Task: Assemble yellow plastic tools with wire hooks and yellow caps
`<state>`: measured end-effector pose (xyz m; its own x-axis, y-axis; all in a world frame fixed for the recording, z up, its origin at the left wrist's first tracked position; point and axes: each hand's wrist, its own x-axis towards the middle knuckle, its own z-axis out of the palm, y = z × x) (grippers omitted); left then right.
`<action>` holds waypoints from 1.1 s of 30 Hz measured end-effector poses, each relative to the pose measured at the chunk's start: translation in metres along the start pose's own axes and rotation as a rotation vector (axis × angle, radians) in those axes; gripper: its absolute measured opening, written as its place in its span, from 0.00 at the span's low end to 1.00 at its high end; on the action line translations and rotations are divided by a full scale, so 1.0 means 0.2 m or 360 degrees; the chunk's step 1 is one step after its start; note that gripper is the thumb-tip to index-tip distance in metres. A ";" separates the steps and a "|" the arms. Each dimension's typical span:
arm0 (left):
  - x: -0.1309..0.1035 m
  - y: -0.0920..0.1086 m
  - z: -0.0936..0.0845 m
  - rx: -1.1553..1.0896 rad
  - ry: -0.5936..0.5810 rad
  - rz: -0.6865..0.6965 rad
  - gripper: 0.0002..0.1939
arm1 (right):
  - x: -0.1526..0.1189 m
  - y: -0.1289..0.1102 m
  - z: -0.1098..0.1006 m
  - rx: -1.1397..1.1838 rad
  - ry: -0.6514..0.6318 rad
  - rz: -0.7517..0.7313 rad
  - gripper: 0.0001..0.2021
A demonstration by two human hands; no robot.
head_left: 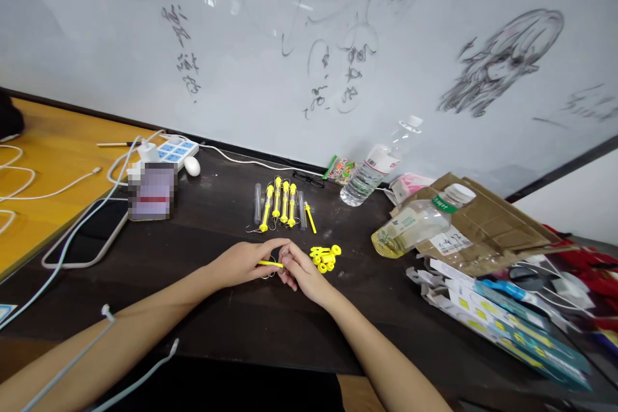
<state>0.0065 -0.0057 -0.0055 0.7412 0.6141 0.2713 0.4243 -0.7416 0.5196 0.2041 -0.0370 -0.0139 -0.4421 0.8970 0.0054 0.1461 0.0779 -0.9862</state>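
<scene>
- Both hands are around the middle of the frame, a bit below centre, fingertips close together over a dark surface (203, 322).
- Left hand (245, 265): grip is closed on a thin yellow stick (271, 264), which points across to the other hand.
- Right hand (305, 268): fingers curled around the far end of that stick, with a bit of fine wire (268, 277) showing near the fingertips. Honestly can't tell if this grip is pinching anything.
- Just right of the right hand there's a little pile of yellow parts (323, 260), some of them round like caps.
- Above the hands, near the centre, four tubes with yellow ends (285, 201) stand in a row up the frame, some tilted, thin wires poking out around them.
- A plain clear tube (257, 203) flanks the row on the left, another clear tube (302, 211) on the right, then a short yellow piece (310, 217).
- Right side's the messy bit: a water bottle (364, 175), a bottle with a green band (418, 224) leaning on a brown paper bag (497, 212), plus flattened teal boxes (512, 328) lower right.
- Left side: power strip (177, 152) and phone (91, 232). Scribbled whiteboard (241, 32) fills the top.
</scene>
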 end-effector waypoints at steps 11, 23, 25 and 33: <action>0.00 -0.01 -0.01 0.0129 0.0176 -0.0131 0.21 | 0.00 -0.03 0.00 -0.0004 -0.0120 -0.0018 0.15; 0.01 0.00 0.01 0.0331 0.0056 -0.0144 0.21 | 0.01 0.01 0.01 0.0322 -0.0211 0.0094 0.18; 0.01 0.00 0.02 0.0344 0.0068 -0.0137 0.21 | 0.01 0.01 0.01 0.0351 -0.0232 0.0080 0.18; 0.02 0.03 0.02 0.0475 0.0029 -0.0155 0.22 | 0.01 -0.02 0.02 0.0440 -0.0271 0.0067 0.19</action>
<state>0.0128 -0.0082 -0.0045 0.6813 0.6887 0.2482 0.6286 -0.7241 0.2839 0.1990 -0.0373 -0.0115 -0.5860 0.8093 -0.0413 -0.0682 -0.1001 -0.9926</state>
